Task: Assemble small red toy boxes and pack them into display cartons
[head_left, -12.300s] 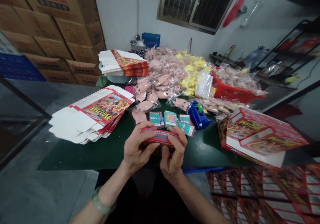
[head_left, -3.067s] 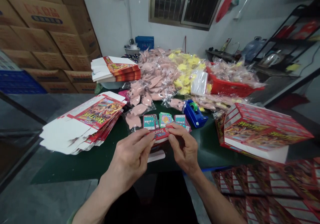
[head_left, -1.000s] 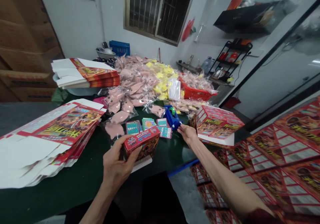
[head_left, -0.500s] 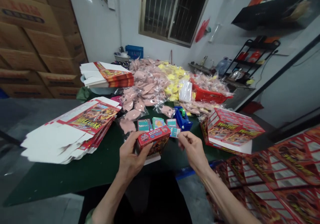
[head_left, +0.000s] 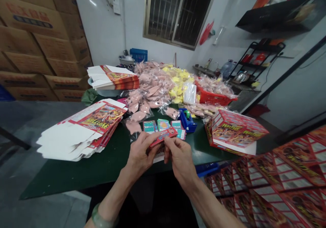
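Observation:
A small red printed cardboard box [head_left: 164,136] is held between my two hands over the near edge of the green table [head_left: 102,173]. My left hand [head_left: 141,151] wraps round its left side, thumb toward me. My right hand [head_left: 179,156] closes on its right side, thumb and fingers pressed together against the near face. Just beyond the box lie small stacks of cards [head_left: 150,126], teal and green. A blue tape dispenser [head_left: 187,121] with green tape stands behind them to the right. The fingertips under the box are partly hidden.
Flat unfolded boxes [head_left: 84,129] are stacked on the left. Bagged pink pieces [head_left: 150,85] and yellow pieces [head_left: 178,80] heap up at the back, beside a red basket [head_left: 216,97]. Assembled red boxes [head_left: 236,133] sit at right; many more [head_left: 280,173] stand lower right.
My right hand has moved left from beside the cards onto the box. The box has tilted and is now gripped by both hands. The view has shifted slightly.

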`<act>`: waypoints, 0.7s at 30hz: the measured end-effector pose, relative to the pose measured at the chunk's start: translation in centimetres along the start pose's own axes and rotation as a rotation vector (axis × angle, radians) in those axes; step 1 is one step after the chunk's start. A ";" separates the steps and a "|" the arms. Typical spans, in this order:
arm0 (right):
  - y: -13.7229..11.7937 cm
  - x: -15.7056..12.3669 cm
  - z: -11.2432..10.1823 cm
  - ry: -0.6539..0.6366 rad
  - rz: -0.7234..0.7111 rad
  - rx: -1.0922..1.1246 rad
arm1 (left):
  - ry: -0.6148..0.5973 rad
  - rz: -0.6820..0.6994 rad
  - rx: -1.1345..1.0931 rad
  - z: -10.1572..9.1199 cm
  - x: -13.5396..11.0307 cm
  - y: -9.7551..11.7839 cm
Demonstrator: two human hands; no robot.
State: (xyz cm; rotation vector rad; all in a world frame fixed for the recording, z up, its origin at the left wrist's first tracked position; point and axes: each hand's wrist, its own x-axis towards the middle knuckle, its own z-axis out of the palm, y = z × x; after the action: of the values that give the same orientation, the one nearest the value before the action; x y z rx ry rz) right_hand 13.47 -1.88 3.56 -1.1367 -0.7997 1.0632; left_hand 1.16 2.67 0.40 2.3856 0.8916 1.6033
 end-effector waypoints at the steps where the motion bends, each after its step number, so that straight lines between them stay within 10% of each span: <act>1: -0.1 -0.1 0.1 0.003 0.015 0.016 | -0.063 0.012 0.027 -0.2 0.1 -0.1; 6: 0.2 0.4 0.4 -0.023 0.085 0.099 | -0.264 0.039 0.080 -1.5 1.2 0.2; 11: 4.2 0.3 -0.1 0.030 0.261 0.014 | -0.135 0.012 -0.072 -0.8 1.8 0.3; 17: 2.7 2.1 -4.3 -0.503 0.405 -0.515 | 0.093 -0.030 -0.025 1.2 1.6 -0.7; 21: -3.8 13.0 -6.1 -0.085 0.019 -0.570 | -0.017 -0.039 -0.030 0.5 1.2 -0.7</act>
State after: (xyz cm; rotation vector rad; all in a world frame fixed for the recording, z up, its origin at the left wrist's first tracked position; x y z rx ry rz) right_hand 24.15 8.31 5.50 -1.5838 -1.2074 0.9255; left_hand 1.66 4.00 0.86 2.3434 0.8982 1.5690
